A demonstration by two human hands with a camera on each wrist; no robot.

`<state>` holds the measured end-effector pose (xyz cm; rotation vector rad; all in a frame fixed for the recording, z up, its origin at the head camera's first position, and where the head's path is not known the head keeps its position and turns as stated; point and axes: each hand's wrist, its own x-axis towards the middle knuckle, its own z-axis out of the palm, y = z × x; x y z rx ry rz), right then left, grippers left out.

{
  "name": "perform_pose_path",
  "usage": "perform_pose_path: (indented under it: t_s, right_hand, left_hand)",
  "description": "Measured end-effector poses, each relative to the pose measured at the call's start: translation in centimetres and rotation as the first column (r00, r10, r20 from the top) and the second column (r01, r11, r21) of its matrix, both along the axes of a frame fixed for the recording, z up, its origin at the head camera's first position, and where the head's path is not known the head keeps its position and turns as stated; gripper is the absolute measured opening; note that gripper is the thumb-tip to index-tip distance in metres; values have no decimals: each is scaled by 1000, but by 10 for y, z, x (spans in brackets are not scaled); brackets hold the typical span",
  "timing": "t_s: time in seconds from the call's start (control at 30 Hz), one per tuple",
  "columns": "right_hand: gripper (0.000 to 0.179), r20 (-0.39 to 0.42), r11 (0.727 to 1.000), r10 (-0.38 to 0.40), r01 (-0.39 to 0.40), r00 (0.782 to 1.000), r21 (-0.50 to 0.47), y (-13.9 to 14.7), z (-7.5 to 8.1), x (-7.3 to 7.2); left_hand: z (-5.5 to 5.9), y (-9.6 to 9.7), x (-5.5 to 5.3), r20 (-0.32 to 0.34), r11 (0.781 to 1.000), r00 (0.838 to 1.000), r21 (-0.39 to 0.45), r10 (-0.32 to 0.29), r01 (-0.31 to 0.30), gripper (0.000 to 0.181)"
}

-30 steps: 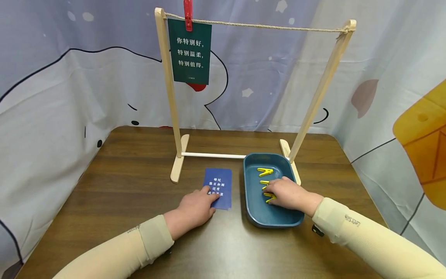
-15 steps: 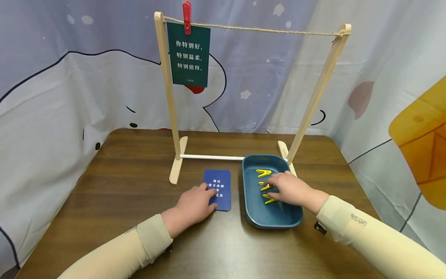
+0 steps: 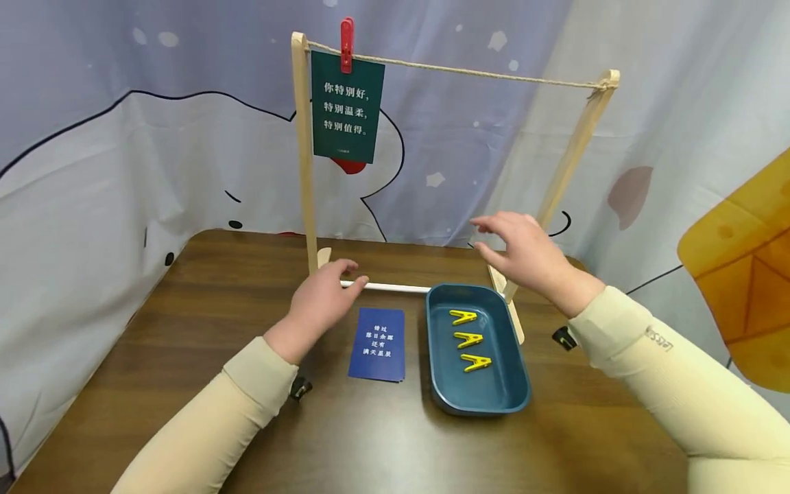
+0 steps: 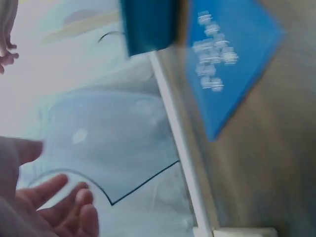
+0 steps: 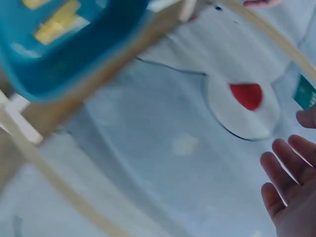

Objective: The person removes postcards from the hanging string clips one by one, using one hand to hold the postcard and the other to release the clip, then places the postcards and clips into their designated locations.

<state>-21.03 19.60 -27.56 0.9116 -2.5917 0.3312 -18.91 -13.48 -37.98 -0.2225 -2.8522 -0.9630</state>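
Observation:
My left hand (image 3: 319,300) is raised above the table beside the blue cards (image 3: 378,344), fingers loosely bent and holding nothing. The cards lie stacked, white writing up. Higher up, my right hand (image 3: 524,250) hovers beyond the blue tray (image 3: 478,401), thumb and fingers apart with nothing between them. Several yellow clothespins (image 3: 468,339) lie in a column inside the tray. A dark green card (image 3: 347,113) hangs from the rope (image 3: 469,70), fastened by a red clothespin (image 3: 347,44). In the right wrist view the fingers (image 5: 281,170) are spread and bare.
The rope runs between the left post (image 3: 304,151) and right post (image 3: 574,151) of a wooden rack. A white bar (image 3: 395,288) joins its feet low down, behind the tray and cards. A patterned curtain (image 3: 185,165) stands behind the wooden table (image 3: 204,309).
My left hand has lifted off the blue cards and moved back and left. My right hand has risen out of the tray with nothing in it, leaving the yellow clothespins inside.

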Motion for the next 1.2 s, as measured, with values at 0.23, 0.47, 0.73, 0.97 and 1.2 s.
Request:
perform_pose_path:
  t_s: [0.23,0.47,0.73,0.97,1.2]
  right_hand:
    - [37,-146,988,-10,-12,989,-152,-46,76,-24]
    - [37,-201,973,-49,1,978,-230,-103,133,-41]
    - [51,-81,952,-214,190,973,-238,-160,173,-54]
    - [55,164,924,-210,251,964,-288,-198,193,-59]
    - [48,259,919,-161,240,952,-312,-215,199,-65]
  left_hand:
    - [24,0,-27,99,701,995,712,-30,-50,41]
    - [43,10,-47,122,215,988,972,-99,-99,46]
    - [63,32,-67,98,-52,995,994,-10,-98,47]
    - [78,41,-82,20,-37,998,999,62,-18,47]
    - [84,39,-87,-1,-84,994,996,112,10,41]
